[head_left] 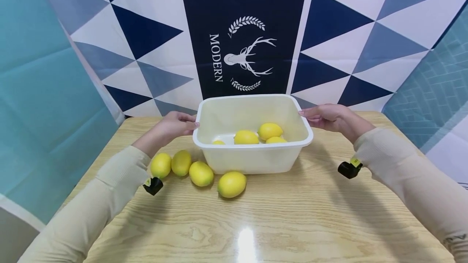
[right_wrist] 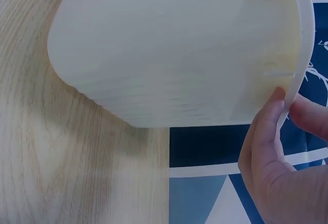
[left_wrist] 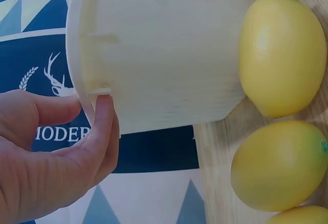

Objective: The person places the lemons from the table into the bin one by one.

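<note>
A white plastic tub [head_left: 252, 159] stands at the back of the wooden table, with several lemons inside, among them one lemon [head_left: 246, 137] near its front wall. My left hand [head_left: 174, 125] pinches the tub's left rim, thumb on top and fingers curled under the lip, as the left wrist view shows. On the opposite side my right hand [head_left: 330, 117] grips the right rim the same way, its fingers [right_wrist: 266, 131] beneath the lip. A row of lemons lies outside the tub at its front left; the closest to the front is a single lemon [head_left: 232, 184].
The wooden table [head_left: 314, 222] extends toward me in front of the tub. Behind it hangs a patterned cloth [head_left: 146, 31] with triangles and a deer print. Teal cloth [head_left: 44, 92] covers the left side. A small black camera [head_left: 349, 169] hangs from my right wrist.
</note>
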`<state>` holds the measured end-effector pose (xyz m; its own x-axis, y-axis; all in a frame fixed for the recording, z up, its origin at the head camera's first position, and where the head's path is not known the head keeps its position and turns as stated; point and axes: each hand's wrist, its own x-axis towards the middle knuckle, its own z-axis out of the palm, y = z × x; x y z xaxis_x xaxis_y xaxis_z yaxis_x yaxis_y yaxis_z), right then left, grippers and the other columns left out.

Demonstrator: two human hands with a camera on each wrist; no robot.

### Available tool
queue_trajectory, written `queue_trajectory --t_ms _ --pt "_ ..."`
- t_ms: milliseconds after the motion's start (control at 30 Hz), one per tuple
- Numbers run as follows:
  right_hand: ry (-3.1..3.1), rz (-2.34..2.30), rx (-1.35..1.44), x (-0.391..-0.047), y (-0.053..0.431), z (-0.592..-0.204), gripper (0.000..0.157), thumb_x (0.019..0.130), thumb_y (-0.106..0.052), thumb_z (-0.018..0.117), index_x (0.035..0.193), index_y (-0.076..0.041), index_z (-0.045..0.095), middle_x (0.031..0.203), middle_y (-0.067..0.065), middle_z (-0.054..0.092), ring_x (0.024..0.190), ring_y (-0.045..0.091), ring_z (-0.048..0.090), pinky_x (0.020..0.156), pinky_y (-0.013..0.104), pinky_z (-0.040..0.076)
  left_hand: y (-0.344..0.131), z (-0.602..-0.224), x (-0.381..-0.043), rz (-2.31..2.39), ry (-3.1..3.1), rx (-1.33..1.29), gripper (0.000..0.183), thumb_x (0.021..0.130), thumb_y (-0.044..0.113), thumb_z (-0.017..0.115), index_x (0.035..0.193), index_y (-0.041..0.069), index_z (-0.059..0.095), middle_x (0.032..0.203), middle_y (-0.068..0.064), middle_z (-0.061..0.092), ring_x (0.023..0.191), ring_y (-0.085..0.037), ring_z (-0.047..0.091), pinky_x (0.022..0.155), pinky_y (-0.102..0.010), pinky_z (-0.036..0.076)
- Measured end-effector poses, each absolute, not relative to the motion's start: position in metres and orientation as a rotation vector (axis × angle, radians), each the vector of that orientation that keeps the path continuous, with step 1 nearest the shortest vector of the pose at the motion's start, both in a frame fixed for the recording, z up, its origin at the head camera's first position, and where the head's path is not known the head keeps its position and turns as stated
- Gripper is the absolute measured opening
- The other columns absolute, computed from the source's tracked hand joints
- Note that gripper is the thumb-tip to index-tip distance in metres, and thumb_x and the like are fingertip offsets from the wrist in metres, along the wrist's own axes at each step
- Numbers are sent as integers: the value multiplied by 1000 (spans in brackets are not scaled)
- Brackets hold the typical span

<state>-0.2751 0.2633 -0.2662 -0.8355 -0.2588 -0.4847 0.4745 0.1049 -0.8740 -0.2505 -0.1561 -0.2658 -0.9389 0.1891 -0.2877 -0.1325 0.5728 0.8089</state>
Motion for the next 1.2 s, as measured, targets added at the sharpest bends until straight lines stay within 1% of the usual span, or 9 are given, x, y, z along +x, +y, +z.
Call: queue_trajectory --t_ms 167,267,433,633,800,900,1033,1100,1200 --pt "1824 -1798 212 -273 263 -268 21 95 -10 61 79 -17 71 83 -6 69 77 2 65 77 15 58 -157 -268 -250 1284 2493 25 49 98 24 57 139 -2 48 141 -20 51 124 -30 55 118 -46 38" --pt "1812 -1810 218 -273 262 -269 20 95 -10 62 79 -17 71 82 -6 70 76 2 66 77 15 58 -157 -269 -249 1291 2495 15 50 98 24 57 140 -2 47 142 -19 50 125 -30 54 118 -46 39" --pt "1812 -1825 232 -274 261 -270 21 95 -9 61 78 -16 71 80 -5 71 75 3 67 76 15 58 -153 -271 -243 1248 2587 22 49 99 26 57 139 -1 50 139 -19 54 122 -30 57 113 -44 45" --pt "1814 -1839 208 -275 262 -271 19 95 -8 62 79 -15 70 79 -5 71 75 3 67 76 16 58 -145 -273 -223 1017 2802 161 47 98 30 58 137 4 55 131 -19 63 122 -32 59 102 -45 52" --pt "1830 -1843 227 -273 264 -273 19 94 -9 63 78 -16 70 79 -6 71 75 3 67 75 16 59 -140 -274 -206 904 2911 294 44 98 29 58 131 0 59 125 -21 66 114 -34 65 93 -43 57" --pt "1834 -1850 234 -271 264 -274 19 94 -10 64 78 -17 71 79 -6 71 75 3 68 75 16 59 -137 -275 -196 855 2960 353 45 99 28 57 133 -2 56 127 -22 65 113 -36 66 94 -45 57" --pt "1827 -1870 232 -268 264 -274 19 94 -10 64 78 -17 71 79 -6 71 75 4 68 75 16 59 -133 -276 -181 741 3060 353 49 99 31 56 136 0 53 130 -20 63 116 -36 63 96 -50 54" --pt "1820 -1881 236 -266 263 -274 19 94 -9 64 78 -17 72 79 -6 72 75 4 69 75 17 59 -130 -277 -173 660 3133 360 48 98 32 57 134 0 53 125 -19 65 113 -35 63 93 -51 55" --pt "1809 -1896 235 -265 264 -275 18 93 -9 65 78 -17 72 80 -5 73 75 5 70 75 17 59 -122 -281 -160 537 3268 422 50 95 31 63 130 -4 54 120 -19 66 110 -33 64 89 -50 57"
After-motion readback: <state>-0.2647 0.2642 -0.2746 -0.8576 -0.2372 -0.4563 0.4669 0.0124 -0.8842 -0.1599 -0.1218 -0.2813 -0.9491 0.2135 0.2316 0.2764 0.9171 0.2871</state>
